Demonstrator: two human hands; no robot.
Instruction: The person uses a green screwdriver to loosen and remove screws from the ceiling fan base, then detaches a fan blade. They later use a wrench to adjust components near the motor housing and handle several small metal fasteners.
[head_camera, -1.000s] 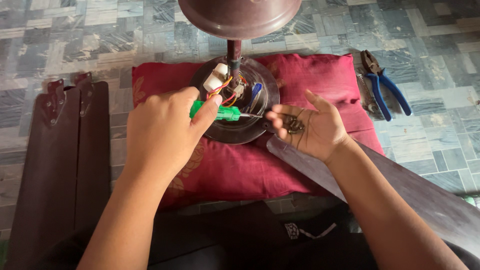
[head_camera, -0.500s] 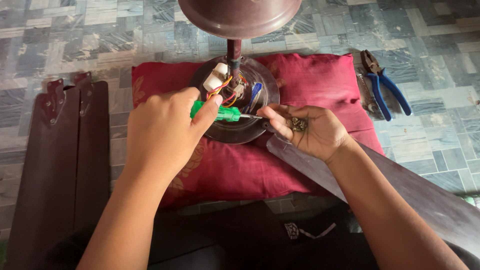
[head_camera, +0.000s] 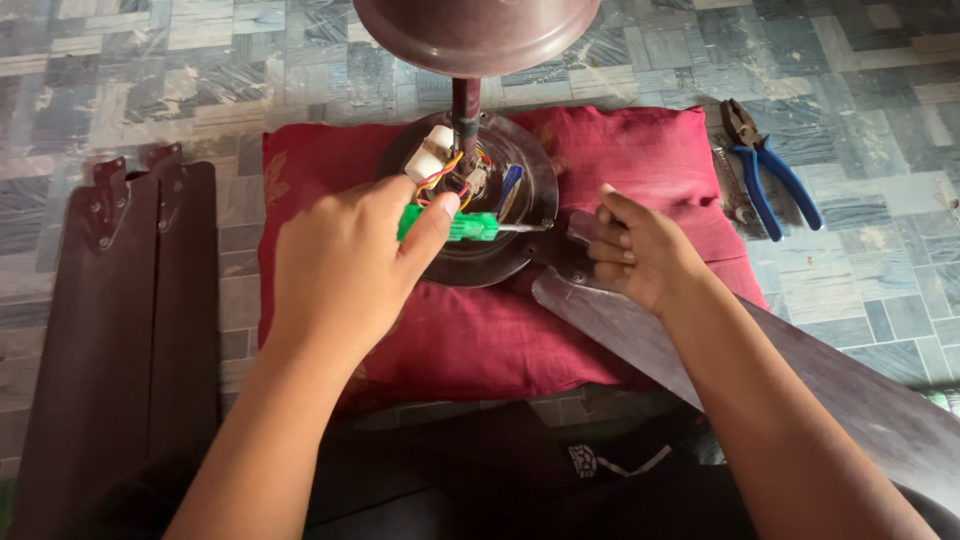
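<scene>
A dark brown ceiling fan motor (head_camera: 500, 255) lies on a red cushion (head_camera: 660, 150), its wiring and white connector block (head_camera: 430, 155) exposed around the rod. My left hand (head_camera: 345, 270) holds a green-handled screwdriver (head_camera: 468, 226) whose tip points right, toward the motor's rim. My right hand (head_camera: 640, 250) has its fingers curled over the bracket end of a brown fan blade (head_camera: 800, 380) that meets the motor's right edge. What lies inside that fist is hidden.
Two detached fan blades (head_camera: 120, 330) lie stacked on the tiled floor at left. Blue-handled pliers (head_camera: 770, 175) rest on the floor beside the cushion's right edge. The fan's canopy cup (head_camera: 475, 30) hangs over the top of the view.
My right hand turned over from palm-up, showing small dark parts, to fingers closed down on the blade's bracket end. My left hand and the screwdriver stayed in place.
</scene>
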